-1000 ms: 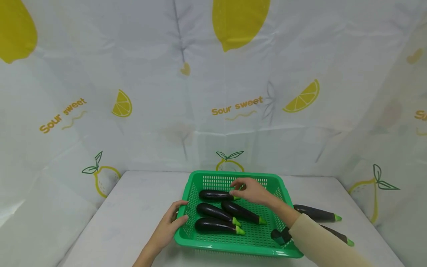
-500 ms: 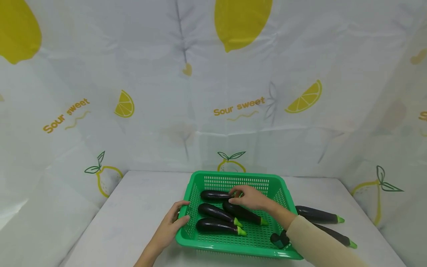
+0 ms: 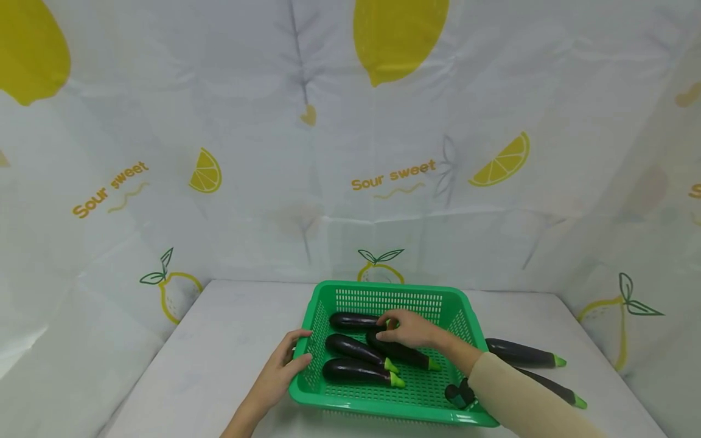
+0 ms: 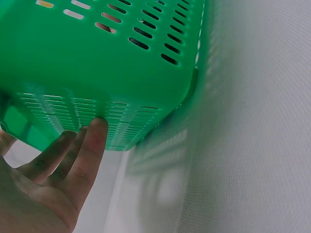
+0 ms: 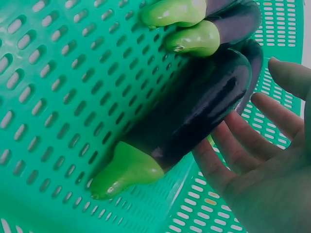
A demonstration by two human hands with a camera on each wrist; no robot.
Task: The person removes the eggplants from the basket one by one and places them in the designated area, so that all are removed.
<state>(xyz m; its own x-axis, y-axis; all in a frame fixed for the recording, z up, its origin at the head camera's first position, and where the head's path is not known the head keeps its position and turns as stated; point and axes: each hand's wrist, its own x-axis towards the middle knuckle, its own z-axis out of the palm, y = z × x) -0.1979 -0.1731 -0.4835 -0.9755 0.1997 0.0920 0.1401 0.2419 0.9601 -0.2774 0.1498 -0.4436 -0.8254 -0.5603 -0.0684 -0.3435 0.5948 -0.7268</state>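
Observation:
A green plastic basket (image 3: 383, 410) holds several dark eggplants with green stem ends. My left hand (image 3: 278, 368) is at the basket's left rim; the left wrist view shows straight fingers (image 4: 87, 155) touching the slotted outer wall. Inside the basket, my right hand (image 3: 411, 328) is over the stem end of the rear eggplant (image 3: 353, 320) and beside the middle-right eggplant (image 3: 400, 353). Its fingers are spread and loosely bent in the right wrist view, fingertips next to the nearest eggplant (image 5: 194, 107). Two further eggplants, the left one (image 3: 350, 345) and the front one (image 3: 356, 371), lie side by side.
Two more eggplants lie on the white table right of the basket, one farther back (image 3: 520, 353) and one nearer (image 3: 553, 386), partly behind the right sleeve (image 3: 520, 395). A dark object (image 3: 459, 394) shows under the right wrist. A lemon-print sheet (image 3: 263, 182) hangs behind the table.
My right hand has moved slightly down toward the near side over the eggplants. The left hand stays at the basket's rim, and the eggplants look unmoved.

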